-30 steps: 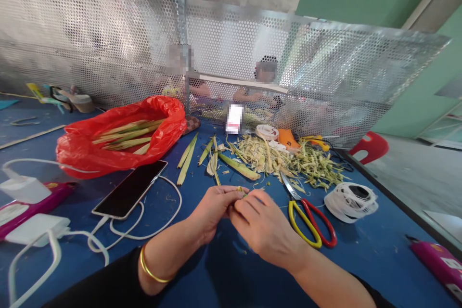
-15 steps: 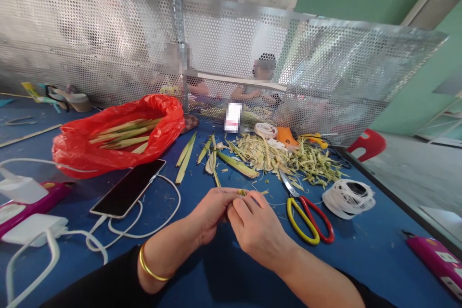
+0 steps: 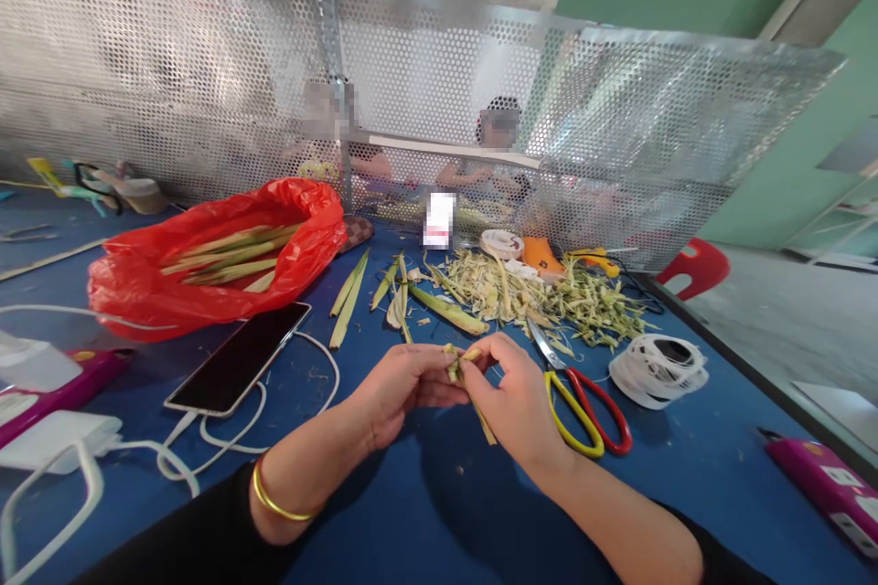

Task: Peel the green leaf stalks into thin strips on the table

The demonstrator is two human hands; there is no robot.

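Note:
Between my two hands is a small folded piece of pale green leaf strip (image 3: 454, 364), one narrow end hanging down toward the table. My left hand (image 3: 404, 388) pinches it from the left, thumb on top and fingers curled beneath. From the right, my right hand (image 3: 511, 393) grips it between thumb and forefinger. Scissors (image 3: 583, 402) with one yellow and one red handle lie just right of my right hand. Beyond my fingers, several long green leaf strips (image 3: 445, 311) rest on the blue table (image 3: 439, 512).
A heap of leaf scraps (image 3: 494, 288) lies ahead, with a roll of white tape (image 3: 658, 370) to its right. At left are a red plastic bag (image 3: 137, 288) of leaves, a phone (image 3: 240, 361) and white cables. A perforated metal screen (image 3: 425, 64) stands behind; people sit beyond it.
My hands have parted slightly and my right hand has turned, so the folded leaf strip and its hanging end now show. The view has shifted a little.

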